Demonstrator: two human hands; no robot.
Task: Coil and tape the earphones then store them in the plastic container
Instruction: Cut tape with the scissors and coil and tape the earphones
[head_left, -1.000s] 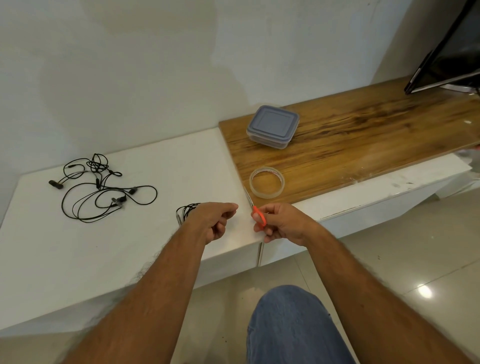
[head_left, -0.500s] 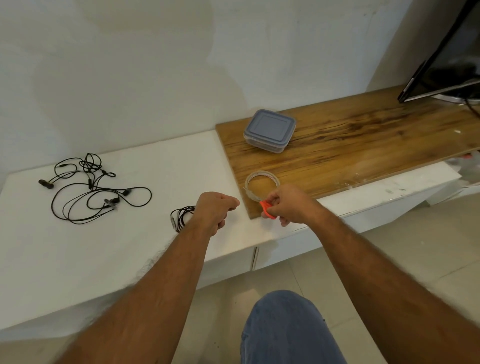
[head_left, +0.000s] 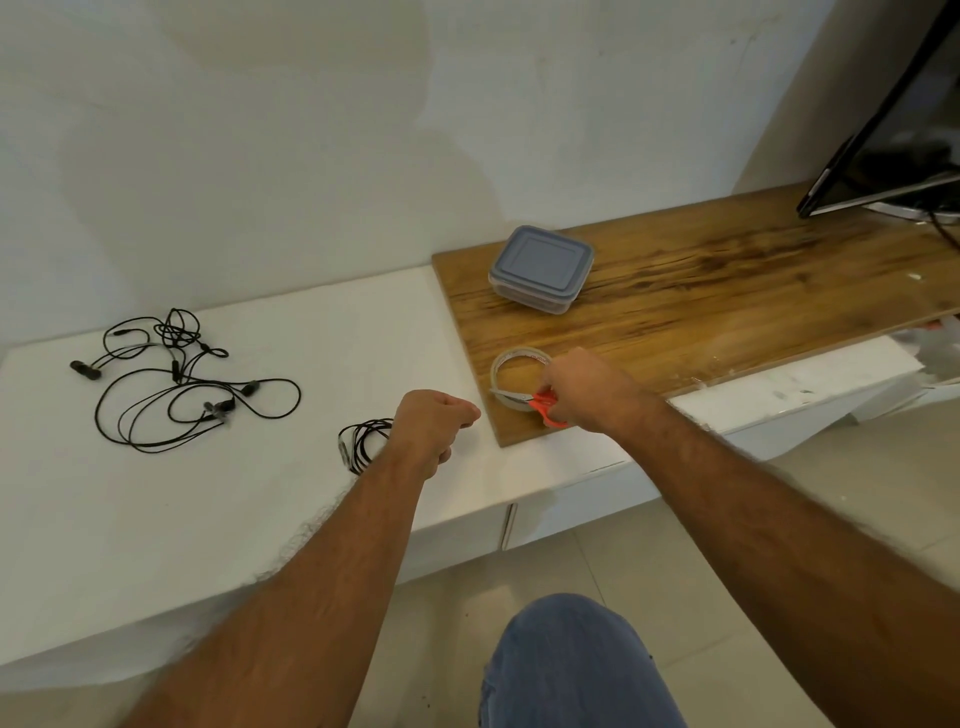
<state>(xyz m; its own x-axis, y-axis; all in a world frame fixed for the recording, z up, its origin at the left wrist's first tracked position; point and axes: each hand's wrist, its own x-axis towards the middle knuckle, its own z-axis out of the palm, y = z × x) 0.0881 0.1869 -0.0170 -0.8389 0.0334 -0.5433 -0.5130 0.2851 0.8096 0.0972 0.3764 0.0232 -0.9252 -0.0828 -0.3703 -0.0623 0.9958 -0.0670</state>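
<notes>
A coiled black earphone (head_left: 361, 441) lies on the white counter (head_left: 208, 509), partly hidden behind my left wrist. My left hand (head_left: 436, 423) hovers just right of it as a fist, with nothing visible in its fingers. Loose tangled earphones (head_left: 182, 387) lie at the far left. My right hand (head_left: 587, 389) grips orange-handled scissors (head_left: 543, 407), whose blades point left across the clear tape roll (head_left: 519, 358) on the wooden board (head_left: 727, 296). The plastic container (head_left: 540, 267) with its grey lid on stands further back on the board.
A dark screen (head_left: 883, 156) leans at the far right above the board. The counter's front edge runs below my arms, with tiled floor (head_left: 649, 545) and my knee in blue jeans (head_left: 566, 670) beneath. A white wall stands behind.
My right hand carried the scissors from the counter's front edge forward and right onto the tape roll, blades now pointing left. My left hand stayed a fist beside the coil.
</notes>
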